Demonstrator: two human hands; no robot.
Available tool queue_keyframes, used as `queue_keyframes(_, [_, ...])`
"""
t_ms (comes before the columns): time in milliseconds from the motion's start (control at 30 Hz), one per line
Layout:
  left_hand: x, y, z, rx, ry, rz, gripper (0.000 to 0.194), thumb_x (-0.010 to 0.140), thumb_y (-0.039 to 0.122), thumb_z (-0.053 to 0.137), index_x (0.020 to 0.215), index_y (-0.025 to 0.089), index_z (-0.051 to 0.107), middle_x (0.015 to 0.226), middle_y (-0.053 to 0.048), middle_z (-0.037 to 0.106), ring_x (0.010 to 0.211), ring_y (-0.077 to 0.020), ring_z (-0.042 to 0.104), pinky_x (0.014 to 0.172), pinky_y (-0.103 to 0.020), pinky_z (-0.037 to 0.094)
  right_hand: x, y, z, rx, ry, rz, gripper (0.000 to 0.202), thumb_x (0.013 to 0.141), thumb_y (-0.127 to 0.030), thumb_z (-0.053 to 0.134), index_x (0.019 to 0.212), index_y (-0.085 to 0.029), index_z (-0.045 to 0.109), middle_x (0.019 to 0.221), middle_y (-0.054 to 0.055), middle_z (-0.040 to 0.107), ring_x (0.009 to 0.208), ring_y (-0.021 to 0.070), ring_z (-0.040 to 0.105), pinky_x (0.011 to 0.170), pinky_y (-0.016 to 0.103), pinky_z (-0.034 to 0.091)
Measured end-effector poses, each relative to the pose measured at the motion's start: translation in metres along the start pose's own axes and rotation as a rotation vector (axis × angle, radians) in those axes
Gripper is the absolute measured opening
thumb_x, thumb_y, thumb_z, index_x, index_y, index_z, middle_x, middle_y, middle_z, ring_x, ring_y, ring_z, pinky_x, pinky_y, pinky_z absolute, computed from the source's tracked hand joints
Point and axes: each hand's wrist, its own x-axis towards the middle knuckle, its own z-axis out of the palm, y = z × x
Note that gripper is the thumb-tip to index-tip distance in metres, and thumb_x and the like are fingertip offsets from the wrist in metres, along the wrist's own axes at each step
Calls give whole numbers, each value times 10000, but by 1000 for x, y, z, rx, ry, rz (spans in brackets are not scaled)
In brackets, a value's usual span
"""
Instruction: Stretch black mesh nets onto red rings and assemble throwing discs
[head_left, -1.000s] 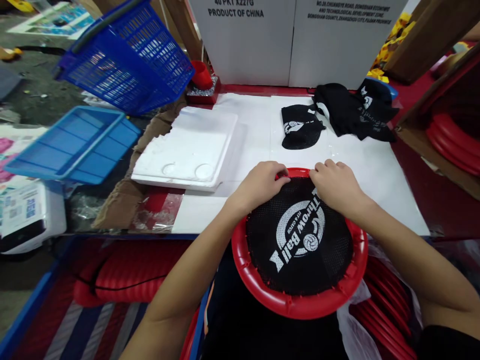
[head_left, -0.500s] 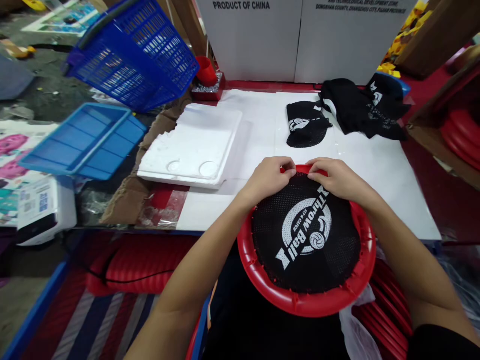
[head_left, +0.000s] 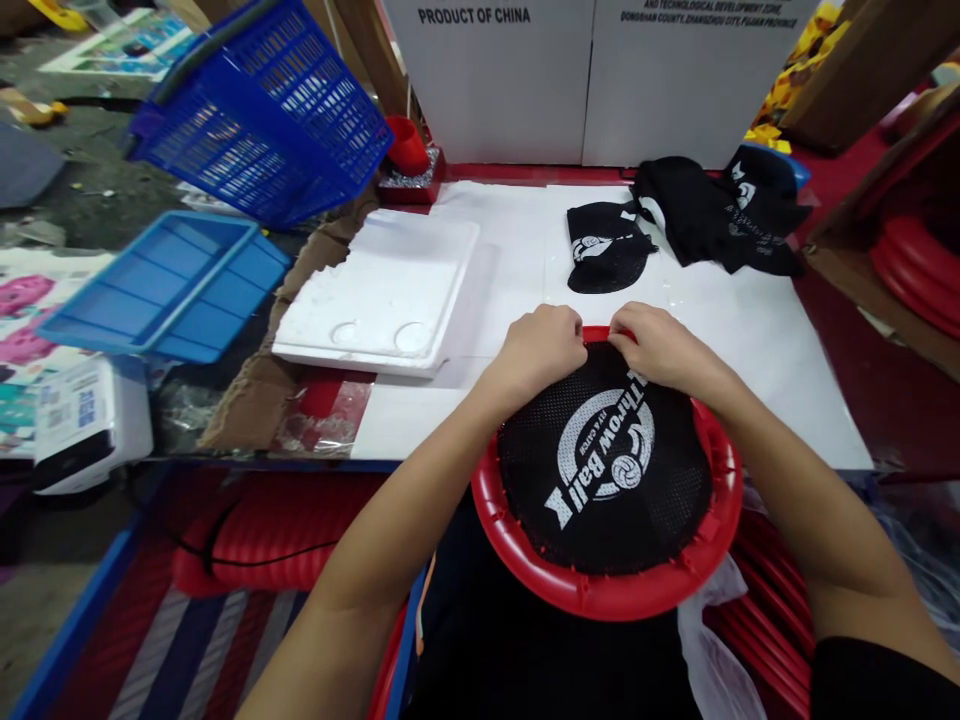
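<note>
A red plastic ring [head_left: 600, 598] rests tilted between my lap and the table's near edge. Black printed mesh [head_left: 540, 430] reading "Throw Ball" spans its inside and is fixed at points along the rim. My left hand [head_left: 546, 345] pinches the mesh edge at the far side of the ring, left of the top. Just to its right, my right hand [head_left: 654, 340] pinches the same edge, with a short stretch of red rim showing between them. The fingertips of both hands are partly hidden behind the rim.
Loose black mesh pieces [head_left: 611, 250] lie on the white table covering [head_left: 510, 230]. At left are a white foam lid [head_left: 375, 290], a light blue tray [head_left: 165, 285] and a blue basket [head_left: 270, 110]. Red rings [head_left: 772, 600] are stacked below right; a white carton [head_left: 510, 80] stands behind.
Both hands have shifted slightly along the far rim, fingers more curled over it. The ring's near side sits a little higher in view, and the whole scene has drifted slightly left.
</note>
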Motion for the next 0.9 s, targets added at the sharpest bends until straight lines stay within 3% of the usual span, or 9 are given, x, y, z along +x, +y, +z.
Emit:
queue_keyframes(133, [-5, -9, 6, -43, 53, 256, 252, 1011, 228, 517, 1034, 178, 763, 1049, -117, 760, 953, -253, 680, 887, -412, 537, 10, -5, -12, -111, -176, -50, 192, 970, -178, 528, 869, -197, 690, 1124, 133, 676, 928, 258, 639, 831, 419, 510])
queue_keyframes(233, [-10, -17, 15, 53, 41, 453, 297, 1064, 255, 509, 1276, 188, 705, 1250, -116, 738, 1137, -270, 662, 1017, -435, 510, 11, -4, -19, -219, -168, -139, 230, 994, -186, 508, 1003, -182, 737, 1337, 154, 630, 950, 260, 652, 816, 421, 510])
queue_keyframes(333, [-18, -19, 22, 235, 11, 495, 336, 1087, 213, 461, 1360, 174, 653, 1328, -138, 712, 1191, -299, 645, 1015, -458, 497, 17, 7, -24, -122, -249, -251, 208, 979, -198, 557, 969, -184, 765, 1428, 135, 589, 999, 244, 660, 894, 419, 529])
queue_keyframes(467, [-31, -6, 24, 454, -5, 516, 392, 1078, 124, 384, 1400, 150, 605, 1387, -183, 659, 1229, -328, 617, 957, -449, 500, 30, 7, -26, -37, -438, -309, 149, 919, -139, 624, 901, -185, 764, 1354, 117, 637, 987, 217, 669, 911, 370, 532])
queue_keyframes(567, [-35, 3, 23, 510, -10, 469, 419, 1066, 92, 339, 1409, 112, 578, 1354, -209, 659, 1167, -327, 640, 893, -429, 517, 25, -12, -26, -283, -317, -248, 246, 906, -59, 576, 1026, -166, 763, 1323, 159, 674, 958, 257, 672, 868, 402, 504])
queue_keyframes(667, [-37, 3, 17, 521, -9, 302, 397, 1029, 67, 350, 1325, 95, 613, 1205, -213, 699, 1029, -327, 689, 781, -400, 522, 0, -23, -29, -369, -111, -255, 262, 997, -148, 522, 1118, -160, 754, 1368, 196, 662, 1141, 353, 647, 948, 487, 502])
queue_keyframes(767, [-49, -5, 3, 457, -9, 112, 308, 974, 73, 435, 1187, 96, 656, 1049, -207, 725, 864, -324, 718, 690, -391, 500, -37, -10, -30, -253, 74, -197, 305, 1064, -300, 495, 1183, -176, 747, 1454, 192, 617, 1299, 374, 592, 1086, 552, 493])
queue_keyframes(900, [-72, -4, -19, 348, -141, 44, 234, 1035, 267, 514, 996, 140, 707, 866, -165, 732, 742, -305, 708, 650, -387, 484, -73, 24, -11, -133, 67, -102, 350, 1047, -390, 557, 1316, -236, 720, 1533, 162, 575, 1432, 387, 529, 1178, 636, 468])
